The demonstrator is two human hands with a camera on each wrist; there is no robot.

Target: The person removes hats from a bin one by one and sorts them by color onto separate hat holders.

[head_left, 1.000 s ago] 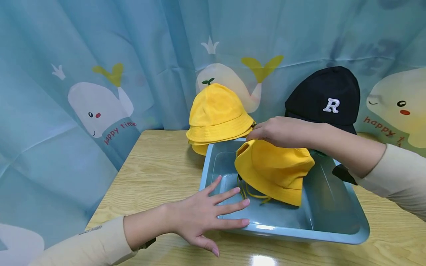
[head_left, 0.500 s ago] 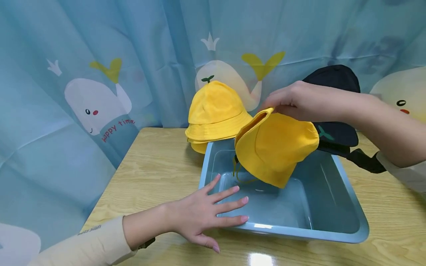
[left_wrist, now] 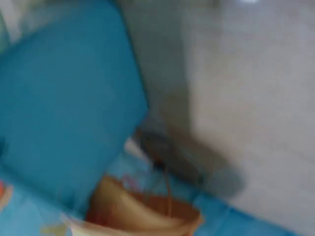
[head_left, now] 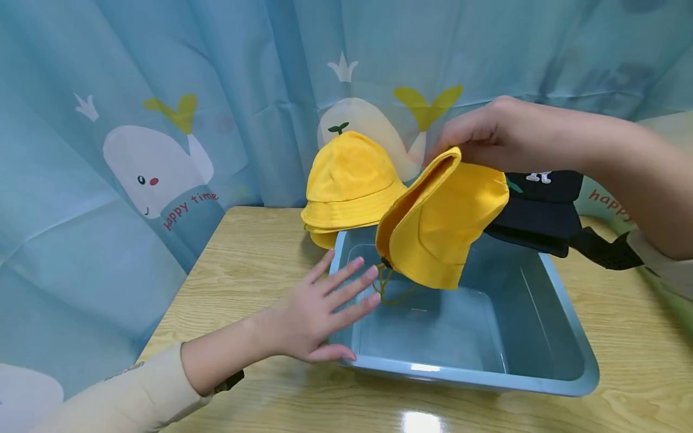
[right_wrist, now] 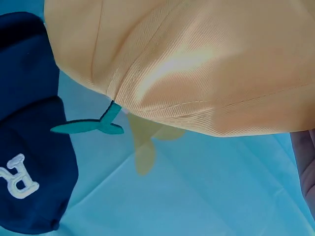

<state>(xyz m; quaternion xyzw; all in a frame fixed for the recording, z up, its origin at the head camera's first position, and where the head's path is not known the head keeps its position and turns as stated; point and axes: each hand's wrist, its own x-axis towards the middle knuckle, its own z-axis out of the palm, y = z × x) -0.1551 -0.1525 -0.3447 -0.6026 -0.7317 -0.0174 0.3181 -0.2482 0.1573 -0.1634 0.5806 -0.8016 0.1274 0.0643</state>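
Note:
My right hand (head_left: 503,135) grips a yellow bucket hat (head_left: 433,234) by its brim and holds it tilted above the blue plastic bin (head_left: 476,380). The hat's opening faces left, and a thin cord with a black toggle dangles from it. In the right wrist view the hat's crown (right_wrist: 187,64) fills the top, with a green felt sprout (right_wrist: 106,126) at its tip; only an edge of the hand shows there. My left hand (head_left: 311,316) has its fingers spread over the bin's front left corner and holds nothing. The left wrist view is blurred.
Several stacked yellow bucket hats (head_left: 352,180) stand behind the bin's back left corner. Black caps (head_left: 541,219), one with a white letter R, sit behind its back right. The wooden table (head_left: 216,288) meets a blue whale-print curtain (head_left: 243,72) at the back.
My right hand has lifted the yellow hat from inside the bin, upward and tilted it more upright. My left hand has shifted slightly up and left along the bin's corner.

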